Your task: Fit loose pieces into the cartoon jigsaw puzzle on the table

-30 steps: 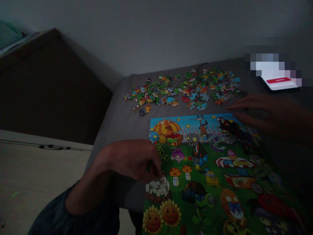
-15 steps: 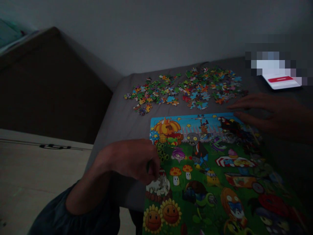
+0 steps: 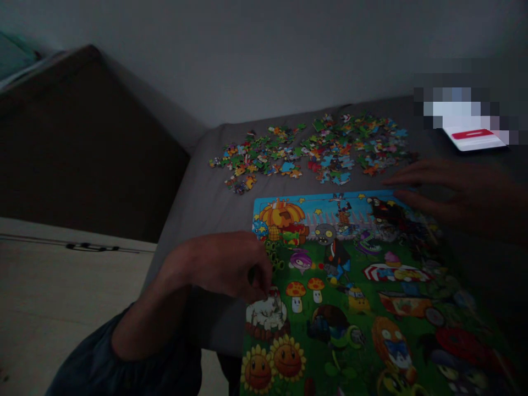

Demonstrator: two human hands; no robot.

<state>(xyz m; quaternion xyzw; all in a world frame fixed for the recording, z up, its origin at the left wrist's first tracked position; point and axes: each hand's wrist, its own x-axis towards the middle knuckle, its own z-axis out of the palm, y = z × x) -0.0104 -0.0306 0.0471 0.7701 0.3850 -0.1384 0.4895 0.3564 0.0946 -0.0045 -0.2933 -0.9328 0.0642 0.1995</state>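
A colourful cartoon jigsaw puzzle (image 3: 330, 269) lies assembled on a backing board, with sunflowers, mushrooms and a zombie on it. My left hand (image 3: 225, 267) hangs over its left edge, fingers pinched around a small dark puzzle piece (image 3: 252, 275). My right hand (image 3: 454, 192) rests with its fingers apart on the grey cloth, just beyond the puzzle's far right corner, touching no piece. Two loose heaps of jigsaw pieces (image 3: 325, 151) lie beyond the puzzle. The dim light hides detail on the puzzle's right side.
The grey fabric surface (image 3: 198, 231) ends at a left edge, with a pale floor (image 3: 61, 297) below. A dark brown panel (image 3: 91, 154) stands at the left. A white card with a red stripe (image 3: 474, 137) lies at the far right. A dark sleeve (image 3: 127, 357) covers my left forearm.
My left hand has shifted only slightly above the puzzle's left edge. My right hand and the loose pieces stay nearly still.
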